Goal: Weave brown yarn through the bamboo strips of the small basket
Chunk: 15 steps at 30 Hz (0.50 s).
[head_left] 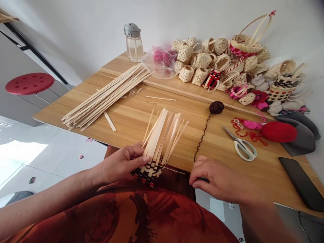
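Observation:
My left hand (134,158) is closed on a partly woven basket (149,173), thumb in front and fingers behind. The basket's lower part is a dark, cream and red weave, and pale upright strips (162,135) fan out above. A thin light rod or strip (175,170) juts from its right side. My right hand (207,177) is curled shut by the table edge, with a slim dark, handle-like thing (203,179) showing between thumb and fingers. Dark brown yarn (203,135) runs from its ball (216,107) down behind this hand, where its end is hidden.
A bundle of pale strips (106,98) lies left on the table (131,118). Scissors (241,145), a red yarn ball (278,131) and a black phone (302,184) lie right. Small woven baskets (202,60) and a bottle (134,44) stand along the wall.

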Tool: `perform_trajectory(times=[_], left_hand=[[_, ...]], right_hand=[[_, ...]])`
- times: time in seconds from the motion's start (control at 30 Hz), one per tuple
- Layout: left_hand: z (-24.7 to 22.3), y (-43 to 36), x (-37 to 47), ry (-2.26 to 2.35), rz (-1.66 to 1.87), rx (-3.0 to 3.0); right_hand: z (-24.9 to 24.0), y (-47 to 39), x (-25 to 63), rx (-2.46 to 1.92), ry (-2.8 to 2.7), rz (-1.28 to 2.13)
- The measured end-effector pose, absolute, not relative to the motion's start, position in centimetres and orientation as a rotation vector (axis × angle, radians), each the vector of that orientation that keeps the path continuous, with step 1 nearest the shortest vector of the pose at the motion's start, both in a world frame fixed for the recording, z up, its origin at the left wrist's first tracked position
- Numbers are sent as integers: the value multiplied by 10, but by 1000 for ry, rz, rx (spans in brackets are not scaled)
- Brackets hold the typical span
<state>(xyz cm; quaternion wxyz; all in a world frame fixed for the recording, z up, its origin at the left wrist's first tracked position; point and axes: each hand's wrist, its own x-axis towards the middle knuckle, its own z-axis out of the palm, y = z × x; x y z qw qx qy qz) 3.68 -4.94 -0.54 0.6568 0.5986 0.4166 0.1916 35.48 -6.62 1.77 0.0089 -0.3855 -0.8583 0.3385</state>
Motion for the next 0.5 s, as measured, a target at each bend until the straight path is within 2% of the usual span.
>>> perform_trajectory(times=[0.13,0.33,0.5], left_hand=[[-3,-48,36,885,396,1336],[-3,-49,35,959,432,1370],[-5,-51,32,989,424,1336]], right_hand=[[16,-64,341,-1310,-2562,716],[3,-70,300,-1220,-2222,909],[-9,-78,290,-1132,-2057,730]])
